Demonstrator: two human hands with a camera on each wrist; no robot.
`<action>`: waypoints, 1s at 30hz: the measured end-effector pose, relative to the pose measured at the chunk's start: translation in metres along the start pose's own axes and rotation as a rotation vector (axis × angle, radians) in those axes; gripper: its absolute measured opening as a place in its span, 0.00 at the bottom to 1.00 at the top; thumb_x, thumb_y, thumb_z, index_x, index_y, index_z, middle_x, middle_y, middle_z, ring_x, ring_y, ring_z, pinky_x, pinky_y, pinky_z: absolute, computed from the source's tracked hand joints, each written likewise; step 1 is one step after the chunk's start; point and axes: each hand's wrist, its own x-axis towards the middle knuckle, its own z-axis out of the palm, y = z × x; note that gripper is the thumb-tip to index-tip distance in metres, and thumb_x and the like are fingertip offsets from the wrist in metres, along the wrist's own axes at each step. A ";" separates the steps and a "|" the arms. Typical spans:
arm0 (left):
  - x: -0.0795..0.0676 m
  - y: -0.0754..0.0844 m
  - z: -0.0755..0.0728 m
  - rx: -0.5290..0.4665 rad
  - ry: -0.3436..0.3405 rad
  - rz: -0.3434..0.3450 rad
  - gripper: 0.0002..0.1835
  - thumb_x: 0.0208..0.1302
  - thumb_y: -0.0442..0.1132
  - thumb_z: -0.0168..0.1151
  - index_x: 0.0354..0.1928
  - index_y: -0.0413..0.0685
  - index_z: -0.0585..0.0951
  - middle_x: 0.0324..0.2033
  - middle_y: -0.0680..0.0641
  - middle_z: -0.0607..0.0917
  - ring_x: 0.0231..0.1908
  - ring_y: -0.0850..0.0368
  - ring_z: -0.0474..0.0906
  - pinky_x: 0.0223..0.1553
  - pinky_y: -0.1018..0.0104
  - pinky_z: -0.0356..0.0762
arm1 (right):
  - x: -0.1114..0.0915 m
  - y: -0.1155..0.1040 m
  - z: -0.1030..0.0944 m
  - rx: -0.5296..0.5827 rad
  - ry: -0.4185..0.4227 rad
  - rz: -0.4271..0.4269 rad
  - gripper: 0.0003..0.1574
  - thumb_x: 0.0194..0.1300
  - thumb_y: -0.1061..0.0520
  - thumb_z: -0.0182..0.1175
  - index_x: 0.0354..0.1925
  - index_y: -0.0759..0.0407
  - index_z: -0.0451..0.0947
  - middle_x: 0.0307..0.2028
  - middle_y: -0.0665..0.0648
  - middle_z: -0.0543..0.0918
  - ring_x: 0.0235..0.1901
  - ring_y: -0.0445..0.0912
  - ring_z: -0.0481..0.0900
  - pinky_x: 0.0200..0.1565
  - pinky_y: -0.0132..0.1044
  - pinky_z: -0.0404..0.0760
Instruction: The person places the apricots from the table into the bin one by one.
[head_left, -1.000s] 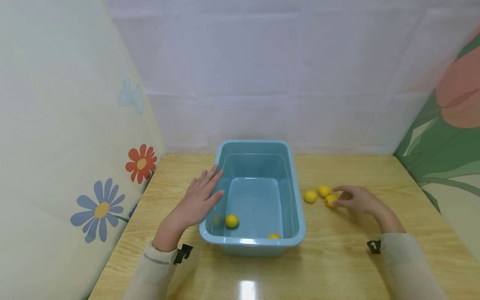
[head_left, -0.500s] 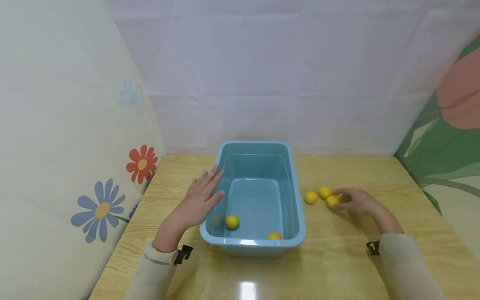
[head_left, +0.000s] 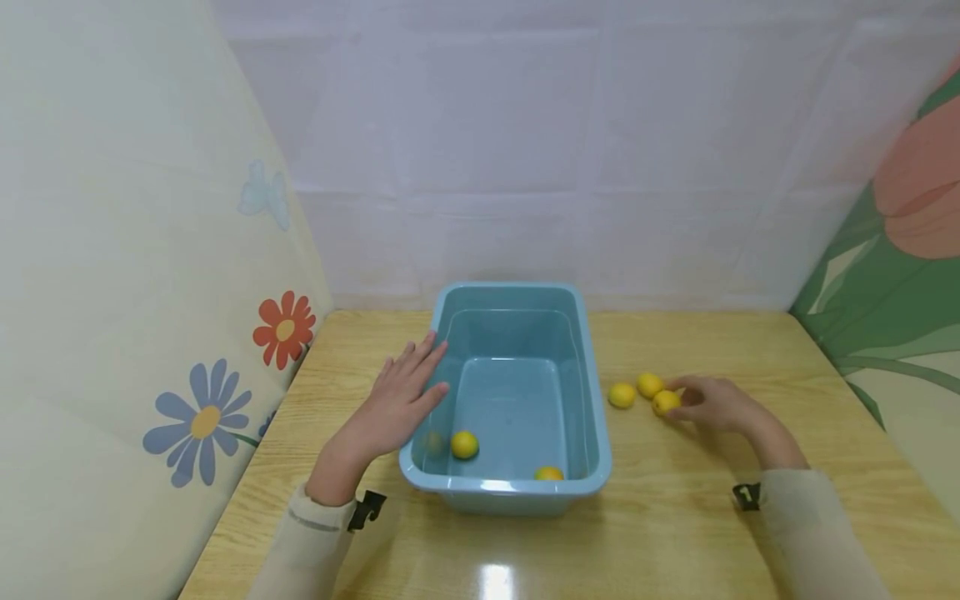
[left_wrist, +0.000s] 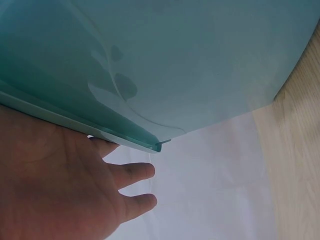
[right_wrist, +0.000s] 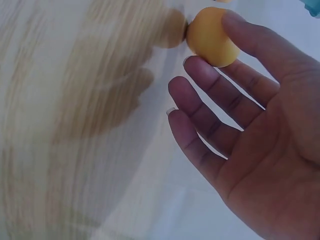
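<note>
My left hand (head_left: 397, 404) lies with spread, straight fingers on the left rim of a blue plastic tub (head_left: 504, 485). The left wrist view has the palm under the rim's outer edge. On the tub's floor are two lemons: one lemon (head_left: 464, 445) near the front left, another lemon (head_left: 549, 473) partly hidden by the front rim. To the tub's right, my right hand (head_left: 716, 404) pinches a lemon (right_wrist: 212, 37) between thumb and fingers at the table surface. Beside that one sit two more lemons, a near-left lemon (head_left: 621, 395) and a lemon (head_left: 649, 385) just behind.
A light wooden table (head_left: 675, 533) carries everything. Behind it hangs a white cloth (head_left: 487, 167). Flower-printed cloth (head_left: 112, 275) stands along the left, and a tulip-printed cloth (head_left: 915, 275) along the right.
My right thumb and fingers have settled onto the lemon, which has shifted very slightly to the right. The left hand and the tub have stayed in place.
</note>
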 end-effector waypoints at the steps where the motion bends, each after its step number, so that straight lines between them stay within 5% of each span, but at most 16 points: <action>1: 0.000 0.000 0.000 -0.002 0.000 -0.001 0.35 0.81 0.58 0.39 0.81 0.53 0.51 0.81 0.49 0.44 0.79 0.37 0.34 0.73 0.30 0.29 | 0.000 -0.001 0.000 -0.001 0.001 -0.005 0.37 0.65 0.42 0.69 0.63 0.62 0.76 0.47 0.63 0.84 0.47 0.55 0.80 0.48 0.55 0.79; 30: 0.000 -0.001 0.001 0.001 0.005 0.005 0.34 0.81 0.56 0.40 0.81 0.51 0.51 0.81 0.49 0.43 0.79 0.37 0.35 0.73 0.30 0.30 | -0.014 -0.052 -0.017 -0.025 0.156 -0.185 0.26 0.67 0.51 0.68 0.59 0.60 0.79 0.41 0.56 0.85 0.41 0.51 0.82 0.44 0.52 0.82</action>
